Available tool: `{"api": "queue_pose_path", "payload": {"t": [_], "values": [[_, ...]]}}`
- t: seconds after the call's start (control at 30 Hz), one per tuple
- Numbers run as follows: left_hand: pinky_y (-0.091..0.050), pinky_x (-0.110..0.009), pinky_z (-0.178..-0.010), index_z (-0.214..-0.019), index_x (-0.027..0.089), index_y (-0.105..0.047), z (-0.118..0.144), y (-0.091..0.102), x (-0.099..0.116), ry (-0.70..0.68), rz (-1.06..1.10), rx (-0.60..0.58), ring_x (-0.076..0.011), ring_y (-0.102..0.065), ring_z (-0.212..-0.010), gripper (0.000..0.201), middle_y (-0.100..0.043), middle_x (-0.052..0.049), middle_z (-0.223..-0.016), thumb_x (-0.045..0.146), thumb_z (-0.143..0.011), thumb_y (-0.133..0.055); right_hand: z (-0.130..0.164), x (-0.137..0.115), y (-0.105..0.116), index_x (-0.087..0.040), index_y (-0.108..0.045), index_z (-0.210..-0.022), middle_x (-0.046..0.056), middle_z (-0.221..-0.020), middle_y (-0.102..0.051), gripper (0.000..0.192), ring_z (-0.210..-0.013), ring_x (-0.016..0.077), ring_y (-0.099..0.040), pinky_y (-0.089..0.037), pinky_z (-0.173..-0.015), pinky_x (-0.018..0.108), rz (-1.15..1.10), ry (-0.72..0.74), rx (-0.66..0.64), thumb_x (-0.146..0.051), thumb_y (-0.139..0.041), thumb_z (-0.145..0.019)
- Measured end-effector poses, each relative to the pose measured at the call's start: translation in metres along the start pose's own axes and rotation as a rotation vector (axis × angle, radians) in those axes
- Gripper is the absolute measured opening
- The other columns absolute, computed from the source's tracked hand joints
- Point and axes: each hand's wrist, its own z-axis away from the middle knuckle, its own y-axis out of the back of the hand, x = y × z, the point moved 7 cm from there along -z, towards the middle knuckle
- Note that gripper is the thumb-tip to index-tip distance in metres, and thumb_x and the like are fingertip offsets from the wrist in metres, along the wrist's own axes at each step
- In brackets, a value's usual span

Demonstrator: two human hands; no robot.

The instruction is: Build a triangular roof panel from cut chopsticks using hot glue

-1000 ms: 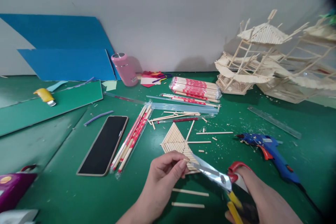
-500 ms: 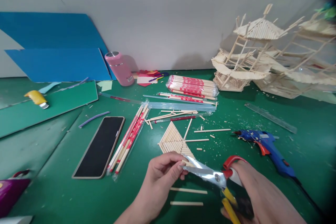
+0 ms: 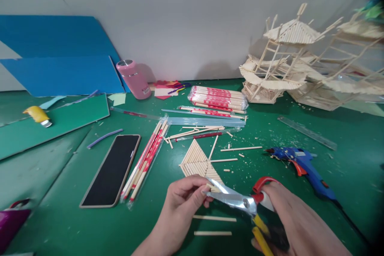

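While the left hand pinches a short wooden stick between thumb and fingertips, the right hand is closed around the red and yellow handles of a pair of scissors, whose silver blades meet at that stick. Both hands sit just in front of the triangular stick panel, which lies flat on the green worktop; the stick itself is held right at the panel's near corner. Two loose sticks lie on the worktop nearer the person than the panel, under the hands. Right of the panel rests a blue glue gun, and beyond that a clear ruler. Left of the panel lie wrapped chopsticks and a dark phone. Behind the panel sits a chopstick bundle, with a pink bottle further left and a stick-built model to the right.
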Motion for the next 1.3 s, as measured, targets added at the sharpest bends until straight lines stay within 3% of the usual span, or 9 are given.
{"api": "queue_pose_path", "payload": {"t": [0.77,1.0,1.2,1.3], "values": [[-0.037,-0.018,-0.057,-0.077,0.016,-0.068,-0.001,0.0,-0.002,0.02,-0.003,0.017,-0.0082,-0.046,-0.06,0.012,-0.056,0.0,-0.066,0.027,-0.078,-0.062,-0.003,-0.003,0.004,-0.012,-0.037,-0.108,0.019,-0.09,-0.063,0.054,-0.075,0.03,-0.065,-0.056,-0.057,0.039,0.046,0.035,0.021,-0.039,-0.056,-0.065],[-0.037,-0.019,-0.057,-0.075,0.015,-0.067,-0.001,0.0,-0.002,0.021,-0.041,-0.002,-0.009,-0.046,-0.061,0.015,-0.055,-0.001,-0.066,0.028,-0.079,-0.061,-0.003,-0.001,0.005,-0.014,-0.039,-0.109,0.017,-0.088,-0.064,0.057,-0.072,0.0286,-0.064,-0.056,-0.055,0.038,0.006,0.021,0.021,-0.038,-0.059,-0.062],[-0.037,-0.019,-0.057,-0.075,0.015,-0.067,-0.002,-0.001,-0.002,0.01,-0.045,-0.014,-0.0088,-0.045,-0.06,0.014,-0.054,-0.001,-0.066,0.027,-0.079,-0.061,0.007,0.014,-0.007,-0.019,-0.043,-0.118,0.012,-0.107,-0.062,0.064,-0.087,0.0297,-0.063,-0.055,-0.07,0.038,-0.11,-0.084,-0.043,-0.042,-0.064,-0.061],[-0.037,-0.02,-0.057,-0.075,0.015,-0.067,-0.002,-0.001,-0.001,0.011,-0.053,-0.013,-0.0093,-0.045,-0.061,0.014,-0.054,-0.001,-0.065,0.027,-0.079,-0.061,0.007,0.014,-0.007,-0.023,-0.047,-0.117,0.008,-0.105,-0.064,0.062,-0.085,0.0283,-0.064,-0.055,-0.069,0.036,-0.132,-0.1,-0.07,-0.042,-0.064,-0.061]]}}
